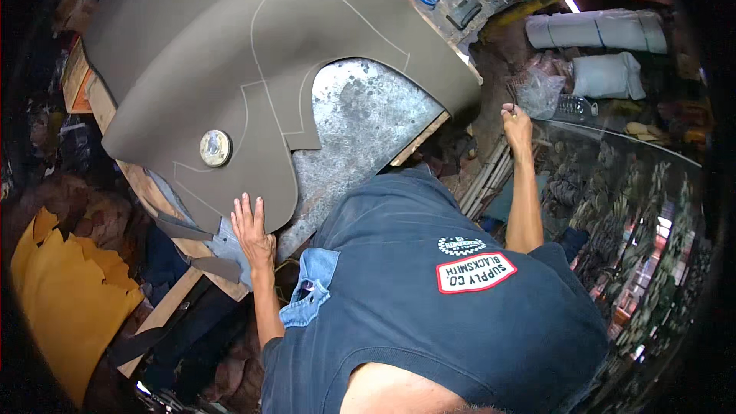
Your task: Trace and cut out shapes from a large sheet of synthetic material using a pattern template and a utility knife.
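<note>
Grey-brown sheet across the metal surface (round tin on top). Rests left hand flat on its near edge, fingers slightly spread. Holds right hand out past the sheet, fingers curled, cannot tell around what.

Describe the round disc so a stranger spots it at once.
Find the big brownish sheet at upper left. Beyond the left hand, slightly leftward, lies the disc. Pale on top, it is the only round object on that sheet.
</note>
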The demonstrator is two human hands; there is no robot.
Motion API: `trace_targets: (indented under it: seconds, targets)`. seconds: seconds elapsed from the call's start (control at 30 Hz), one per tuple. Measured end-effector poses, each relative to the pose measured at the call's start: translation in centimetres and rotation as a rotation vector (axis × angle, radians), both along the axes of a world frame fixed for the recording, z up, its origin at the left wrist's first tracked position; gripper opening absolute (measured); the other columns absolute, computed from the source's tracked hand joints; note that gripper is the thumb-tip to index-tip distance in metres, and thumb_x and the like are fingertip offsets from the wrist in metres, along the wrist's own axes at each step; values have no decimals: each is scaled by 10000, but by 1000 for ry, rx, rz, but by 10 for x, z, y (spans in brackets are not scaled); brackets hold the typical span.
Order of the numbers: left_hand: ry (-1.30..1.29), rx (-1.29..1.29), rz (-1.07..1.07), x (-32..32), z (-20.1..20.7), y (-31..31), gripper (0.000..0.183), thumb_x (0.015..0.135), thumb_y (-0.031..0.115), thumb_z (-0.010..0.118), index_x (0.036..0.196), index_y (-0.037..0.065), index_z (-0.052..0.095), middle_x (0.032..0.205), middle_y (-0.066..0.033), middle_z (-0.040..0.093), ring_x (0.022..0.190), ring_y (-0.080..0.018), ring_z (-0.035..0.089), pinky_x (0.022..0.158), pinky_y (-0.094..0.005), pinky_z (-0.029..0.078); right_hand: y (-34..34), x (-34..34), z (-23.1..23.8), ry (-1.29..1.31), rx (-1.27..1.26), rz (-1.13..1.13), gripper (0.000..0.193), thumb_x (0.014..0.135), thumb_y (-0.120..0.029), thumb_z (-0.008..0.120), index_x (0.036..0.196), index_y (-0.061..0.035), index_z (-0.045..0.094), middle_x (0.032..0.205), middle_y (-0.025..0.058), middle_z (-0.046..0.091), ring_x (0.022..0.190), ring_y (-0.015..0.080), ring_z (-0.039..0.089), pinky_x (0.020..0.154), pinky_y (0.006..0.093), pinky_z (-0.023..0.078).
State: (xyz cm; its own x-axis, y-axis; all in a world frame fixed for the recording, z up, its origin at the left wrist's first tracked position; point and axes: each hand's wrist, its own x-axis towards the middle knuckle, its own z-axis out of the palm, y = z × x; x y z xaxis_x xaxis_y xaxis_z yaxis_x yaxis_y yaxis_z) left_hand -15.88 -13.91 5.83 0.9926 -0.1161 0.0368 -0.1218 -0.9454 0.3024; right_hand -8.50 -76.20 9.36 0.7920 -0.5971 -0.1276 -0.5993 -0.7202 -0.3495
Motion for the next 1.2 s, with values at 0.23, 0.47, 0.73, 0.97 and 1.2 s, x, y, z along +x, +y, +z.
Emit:
trace_targets:
  seconds: [0.23,0.47,0.73,0.97,1.2]
  targets:
    - [143,30,-46,12,27,2,641,672,-9,617,1303,101,589,1513,-221,362,1416,-434,293,1160,-548,238,65,61,28,-199,124,158,270,929,-247,612,1105,-54,685,996,136,725,928,253,688,834,353,509]
    - [63,-224,-46,47,42,1,596,766,416,751,1225,56,628,1455,-231,435,1386,-435,345,1140,-567,239,119,184,55,-214,413,336,258,940,-227,602,1071,-19,682,825,62,684,771,125,622,730,301,499]
    - [-623,-235,536,249,132,137,337,1010,200,503,1186,-52,642,1238,-201,639,1186,-316,594,1029,-379,438,189,459,106,-214,205,631,285,958,-241,564,1174,-96,679,616,1,556,481,104,496,425,279,415]
    - [538,-86,858,363,56,306,563,878,494,638,1117,-14,682,1072,-198,709,921,-310,701,813,-437,527,286,589,40,139,78,674,340,894,-259,560,1019,57,571,693,134,600,500,227,585,383,380,454]
    - [830,-14,943,385,12,311,940,718,689,720,1311,-26,579,1328,-210,586,1249,-318,550,1046,-434,413,274,590,-21,222,223,562,268,871,-221,567,1008,10,560,594,96,521,439,199,503,363,380,407]
